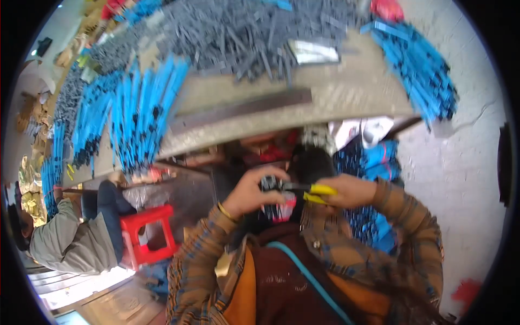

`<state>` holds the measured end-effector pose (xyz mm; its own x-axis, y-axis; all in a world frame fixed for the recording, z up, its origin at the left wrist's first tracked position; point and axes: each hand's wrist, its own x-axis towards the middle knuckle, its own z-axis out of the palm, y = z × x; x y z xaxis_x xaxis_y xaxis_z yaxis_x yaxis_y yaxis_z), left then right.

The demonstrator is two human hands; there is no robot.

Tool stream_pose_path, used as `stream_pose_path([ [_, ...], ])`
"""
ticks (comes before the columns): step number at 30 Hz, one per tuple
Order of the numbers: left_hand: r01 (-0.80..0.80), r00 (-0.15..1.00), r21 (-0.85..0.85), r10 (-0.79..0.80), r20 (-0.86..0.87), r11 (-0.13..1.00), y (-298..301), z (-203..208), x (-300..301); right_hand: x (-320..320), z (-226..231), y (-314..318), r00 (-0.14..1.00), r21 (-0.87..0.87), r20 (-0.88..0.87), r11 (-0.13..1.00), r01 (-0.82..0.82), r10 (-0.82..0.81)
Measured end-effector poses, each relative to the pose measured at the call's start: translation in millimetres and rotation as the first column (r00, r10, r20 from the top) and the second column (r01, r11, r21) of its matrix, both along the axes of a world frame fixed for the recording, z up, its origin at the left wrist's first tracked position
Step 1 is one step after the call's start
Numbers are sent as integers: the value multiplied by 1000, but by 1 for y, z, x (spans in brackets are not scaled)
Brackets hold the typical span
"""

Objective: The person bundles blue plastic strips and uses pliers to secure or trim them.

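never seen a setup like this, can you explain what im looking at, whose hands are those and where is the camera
There is no robot here: it's a person working with two bare hands. The one picture comes from a wide fisheye camera worn on that person's head, looking down, so straight edges bend near the rim.

The left hand holds a small dark object, too blurred to identify. The right hand holds a yellow-handled tool, its dark end pointing toward that object.

On the table beyond lie a heap of grey pieces and bundles of blue strips. Another person is at the left, beside a red stool.
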<state>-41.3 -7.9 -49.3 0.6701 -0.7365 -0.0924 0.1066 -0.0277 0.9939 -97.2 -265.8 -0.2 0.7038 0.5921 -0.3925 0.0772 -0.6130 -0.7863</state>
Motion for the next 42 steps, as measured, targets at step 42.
stream_pose_path([
  [42, 181, 968, 27, -174, -179, 983, -3, 20, -9, 0, 2, -7, 591, 332, -794, 915, 230, 140],
])
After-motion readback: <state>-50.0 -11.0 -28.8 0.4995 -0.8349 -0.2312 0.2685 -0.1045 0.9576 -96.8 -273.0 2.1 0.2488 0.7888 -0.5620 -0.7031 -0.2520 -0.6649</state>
